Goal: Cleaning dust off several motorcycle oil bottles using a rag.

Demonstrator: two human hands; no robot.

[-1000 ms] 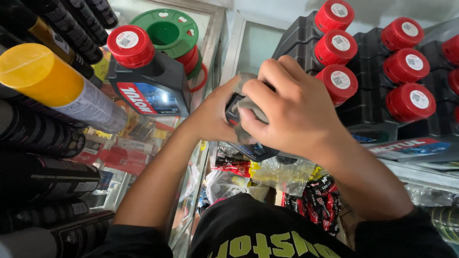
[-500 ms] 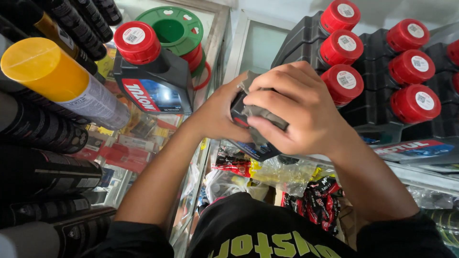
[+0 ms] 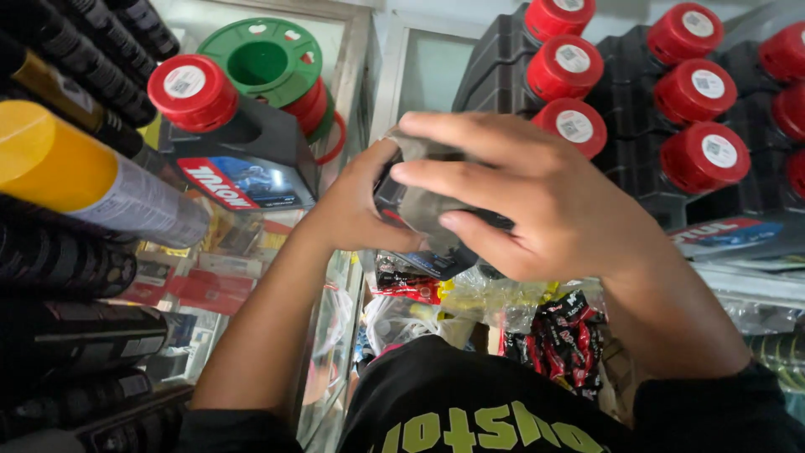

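Observation:
Both of my hands hold one dark grey bottle [image 3: 419,210] in mid-air in front of my chest. My left hand [image 3: 352,205] grips its left side from below. My right hand [image 3: 537,197] lies over its top with fingers spread across the cap area, hiding most of the bottle. A blue and red label shows at the bottle's lower edge.
Dark oil bottles with red caps [image 3: 696,92] stand packed on the right. One black bottle with a red cap [image 3: 226,134] and a green spool [image 3: 264,63] sit on a glass counter [image 3: 344,277]. A yellow-capped spray can [image 3: 75,180] and black cans lie left. Bagged goods [image 3: 562,335] hang below.
The view has closed in and my hands with the bottle have risen slightly. My right hand's fingers have spread further over the bottle's top.

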